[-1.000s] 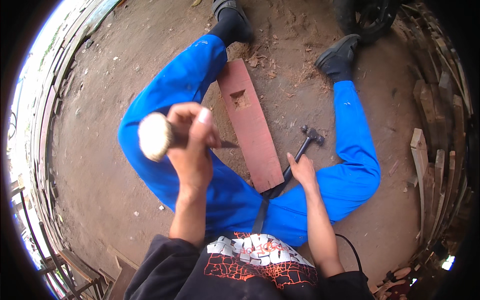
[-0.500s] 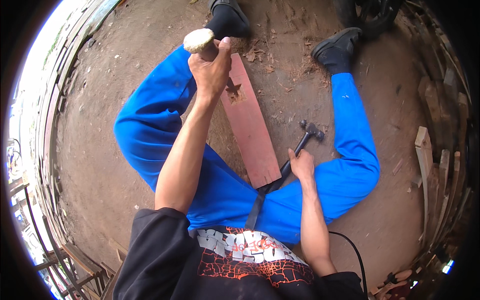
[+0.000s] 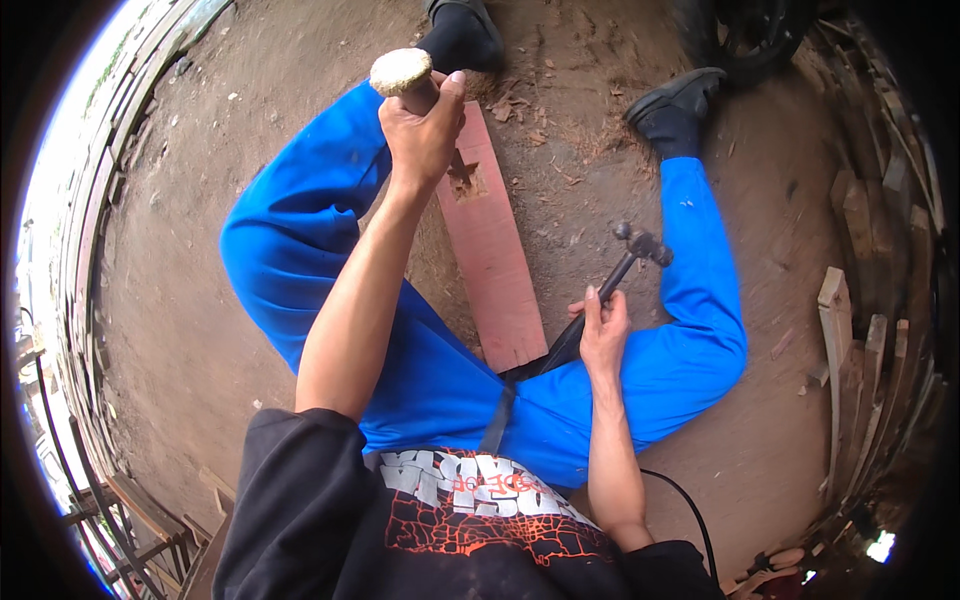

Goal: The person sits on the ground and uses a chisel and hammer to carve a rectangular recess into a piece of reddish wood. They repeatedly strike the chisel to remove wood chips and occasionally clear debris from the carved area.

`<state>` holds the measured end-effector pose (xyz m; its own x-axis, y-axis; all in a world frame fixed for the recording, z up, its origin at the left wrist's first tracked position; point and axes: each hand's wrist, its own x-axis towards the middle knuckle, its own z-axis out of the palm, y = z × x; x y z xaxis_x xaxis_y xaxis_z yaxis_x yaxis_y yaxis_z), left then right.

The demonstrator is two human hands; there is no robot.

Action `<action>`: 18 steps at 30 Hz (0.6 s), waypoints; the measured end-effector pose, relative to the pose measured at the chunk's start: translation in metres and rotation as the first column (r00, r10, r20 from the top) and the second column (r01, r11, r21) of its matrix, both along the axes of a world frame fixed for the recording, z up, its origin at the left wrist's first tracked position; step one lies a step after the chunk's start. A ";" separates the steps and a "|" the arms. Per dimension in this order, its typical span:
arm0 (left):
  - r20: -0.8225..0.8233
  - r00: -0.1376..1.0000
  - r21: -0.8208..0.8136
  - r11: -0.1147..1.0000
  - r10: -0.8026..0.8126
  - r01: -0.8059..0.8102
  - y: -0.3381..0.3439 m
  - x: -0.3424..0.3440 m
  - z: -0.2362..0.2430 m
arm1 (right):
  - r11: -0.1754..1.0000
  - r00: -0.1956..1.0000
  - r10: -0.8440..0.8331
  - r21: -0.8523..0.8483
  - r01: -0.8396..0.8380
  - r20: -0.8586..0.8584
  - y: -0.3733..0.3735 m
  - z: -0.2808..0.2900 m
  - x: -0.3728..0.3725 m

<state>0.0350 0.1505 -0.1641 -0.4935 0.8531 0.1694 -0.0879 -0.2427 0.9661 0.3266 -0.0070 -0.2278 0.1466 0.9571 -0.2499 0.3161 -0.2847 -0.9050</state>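
Grasping a chisel in the left hand, blade at the hole near the far edge of a reddish plank, plank between blue-trousered legs, right hand clasping a dark hammer off the near right corner.

Blk tee, wht/orange print; bright blue trousers; blk socks; 2 dk gray shoes; thin blk cable.

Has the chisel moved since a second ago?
Yes. Against the red board, the chisel has moved forward, away from the person's body, from near the board's left edge to the cut hole.
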 end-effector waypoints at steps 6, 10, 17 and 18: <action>0.047 0.985 0.130 0.977 0.166 -0.171 -0.009 -0.011 0.002 | 0.978 0.994 0.088 0.183 -0.098 0.060 0.048 0.058 -0.031; 0.235 0.963 0.343 0.916 0.130 -0.207 -0.028 -0.009 0.040 | 0.960 0.981 0.175 0.205 -0.189 0.084 0.050 0.051 -0.062; 0.245 0.954 0.397 0.880 0.173 -0.261 -0.060 -0.035 0.081 | 0.867 0.849 0.414 0.142 -0.478 0.327 0.046 0.026 -0.129; 0.276 0.948 0.388 0.884 0.160 -0.262 -0.063 -0.041 0.081 | 0.847 0.814 0.484 0.063 -0.528 0.320 0.044 0.023 -0.133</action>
